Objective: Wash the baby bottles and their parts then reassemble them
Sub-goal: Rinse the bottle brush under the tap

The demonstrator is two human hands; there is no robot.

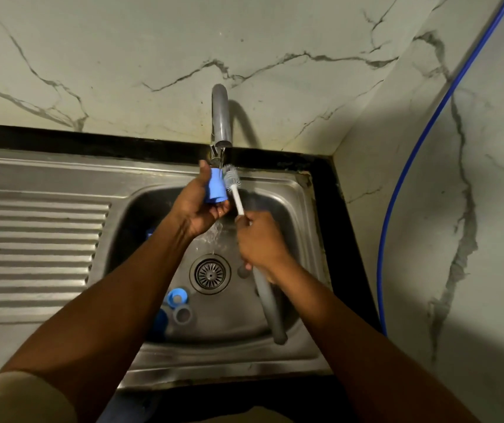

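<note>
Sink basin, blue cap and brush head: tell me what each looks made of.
Sink basin: likely stainless steel, brushed, by its grey metallic sheen. Blue cap: probably plastic, matte, opaque and evenly coloured. Brush head: grey bristles, silicone or nylon; cannot tell which.

Blue hose (381,270) against marble wall (122,56)

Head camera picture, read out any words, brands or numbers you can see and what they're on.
None: no text can be read anywhere.
The blue cap, the brush, the tap, the sink and the marble wall show no lettering.
</note>
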